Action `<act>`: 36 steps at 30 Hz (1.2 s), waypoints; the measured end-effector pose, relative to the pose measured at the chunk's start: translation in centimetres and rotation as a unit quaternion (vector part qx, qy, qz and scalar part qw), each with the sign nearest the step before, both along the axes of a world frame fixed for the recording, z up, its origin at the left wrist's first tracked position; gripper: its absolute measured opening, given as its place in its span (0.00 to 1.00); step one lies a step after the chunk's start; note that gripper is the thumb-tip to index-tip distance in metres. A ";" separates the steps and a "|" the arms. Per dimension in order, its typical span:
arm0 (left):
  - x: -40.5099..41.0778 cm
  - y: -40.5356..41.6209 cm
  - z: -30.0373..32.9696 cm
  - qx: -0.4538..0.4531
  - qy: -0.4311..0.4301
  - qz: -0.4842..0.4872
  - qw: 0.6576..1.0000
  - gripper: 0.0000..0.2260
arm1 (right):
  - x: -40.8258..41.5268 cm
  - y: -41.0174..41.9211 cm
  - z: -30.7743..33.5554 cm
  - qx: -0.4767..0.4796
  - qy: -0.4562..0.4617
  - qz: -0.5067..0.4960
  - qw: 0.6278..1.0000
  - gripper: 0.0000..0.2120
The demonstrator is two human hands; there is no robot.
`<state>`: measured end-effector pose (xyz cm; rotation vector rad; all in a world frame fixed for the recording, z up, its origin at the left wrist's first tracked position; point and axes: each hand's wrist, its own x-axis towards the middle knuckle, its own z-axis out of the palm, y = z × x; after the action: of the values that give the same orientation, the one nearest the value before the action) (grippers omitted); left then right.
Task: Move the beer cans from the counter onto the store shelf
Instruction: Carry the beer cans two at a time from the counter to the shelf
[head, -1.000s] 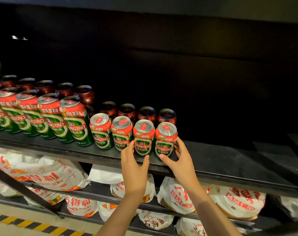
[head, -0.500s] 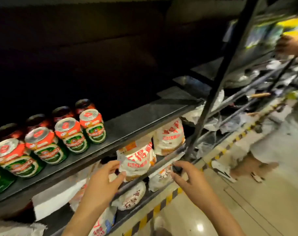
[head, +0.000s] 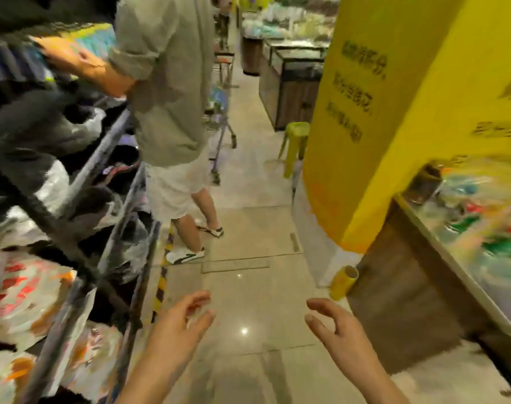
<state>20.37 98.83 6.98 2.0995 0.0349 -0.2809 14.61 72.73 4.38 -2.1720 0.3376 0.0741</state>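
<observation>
Both hands hang over the aisle floor [head: 248, 287], left hand [head: 172, 330] at seven o'clock, right hand [head: 336, 330] at five, each grip loosely open and empty. The cans [head: 487, 228] blur under plastic on the table [head: 409, 287] at three o'clock.

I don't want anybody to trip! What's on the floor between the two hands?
Nothing. In the head view, only bare shiny floor tile shows between the left hand and the right hand; both are empty with loose fingers.
</observation>
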 end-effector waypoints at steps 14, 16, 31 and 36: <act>-5.5 -42.1 1.9 -0.133 0.000 -0.373 0.918 0.13 | -19.2 -28.3 1.5 -0.001 -0.041 -0.399 0.916 0.08; -6.1 -45.9 1.6 -0.139 0.029 -0.398 0.906 0.13 | -20.2 -31.1 1.5 0.003 -0.048 -0.422 0.905 0.07; 0.4 -71.2 -0.7 -0.128 0.030 -0.357 0.925 0.09 | -14.5 -56.8 2.2 0.015 -0.081 -0.392 0.916 0.07; -0.1 -76.8 -0.9 -0.127 0.056 -0.346 0.928 0.17 | -14.4 -63.5 0.6 0.046 -0.031 -0.360 0.931 0.09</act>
<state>20.26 21.99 6.12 1.7682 -0.6536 -0.7824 0.22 9.23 4.93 -1.8313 1.0467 -0.3813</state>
